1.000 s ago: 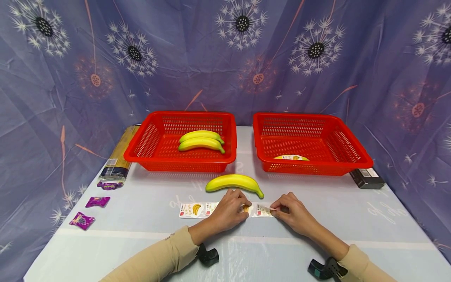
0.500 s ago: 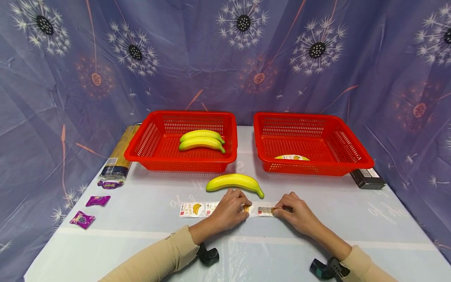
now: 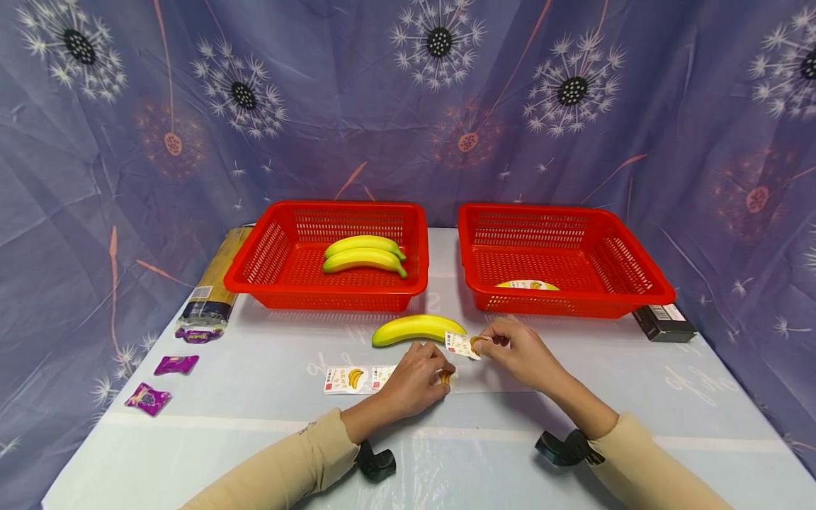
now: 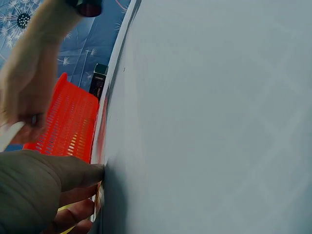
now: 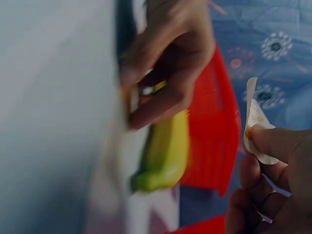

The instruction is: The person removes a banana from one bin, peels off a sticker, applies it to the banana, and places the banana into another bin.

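Clearance Status

On the table (image 3: pixel 637 404), the left basket (image 3: pixel 328 300) and right basket (image 3: pixel 605 304) leave a gap between. I read: left hand (image 3: pixel 416 377) curled, holding down the strip (image 3: pixel 339 380); right hand (image 3: pixel 521 356) pinching. Banana (image 3: pixel 408 329) beyond; the right wrist view shows its right end, masked in head view by the pinched label (image 3: pixel 457 344).

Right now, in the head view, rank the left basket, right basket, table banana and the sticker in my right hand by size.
Largest: Left basket, right basket; too alike to rank.
Next: Table banana, partly hidden.
Smallest: Sticker in your right hand.
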A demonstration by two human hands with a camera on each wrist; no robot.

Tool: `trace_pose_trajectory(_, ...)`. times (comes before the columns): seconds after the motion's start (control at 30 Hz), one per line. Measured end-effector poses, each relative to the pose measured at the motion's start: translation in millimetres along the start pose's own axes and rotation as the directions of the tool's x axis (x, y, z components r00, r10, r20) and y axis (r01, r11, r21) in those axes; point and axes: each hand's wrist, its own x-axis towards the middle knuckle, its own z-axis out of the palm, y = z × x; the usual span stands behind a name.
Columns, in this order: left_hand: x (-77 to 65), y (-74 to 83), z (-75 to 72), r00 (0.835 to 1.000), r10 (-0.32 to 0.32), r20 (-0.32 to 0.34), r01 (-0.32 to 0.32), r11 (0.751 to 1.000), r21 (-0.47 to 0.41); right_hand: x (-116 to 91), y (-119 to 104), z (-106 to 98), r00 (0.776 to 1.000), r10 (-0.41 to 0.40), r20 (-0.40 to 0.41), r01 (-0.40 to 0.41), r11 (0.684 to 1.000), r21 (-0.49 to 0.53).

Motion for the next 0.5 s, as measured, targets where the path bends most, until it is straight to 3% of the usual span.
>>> trace_pose_trajectory(0.3, 0.1, 1.3, 1.8, 0.999, 0.03, -0.022, -0.029, 0.998, 0.047, 22.8, -36.2, 6.0, 0.998, -0.065, 0.01, 0.064, 0.998, 0.026)
trace_pose_trajectory(0.5, -4.2, 2.5, -4.0, 0.999, -0.009, -0.052, 0.006, 0.999, -0.047, 28.6, -44.6, 9.9, 0.997, -0.079, 0.009, 0.079, 0.996, 0.031)
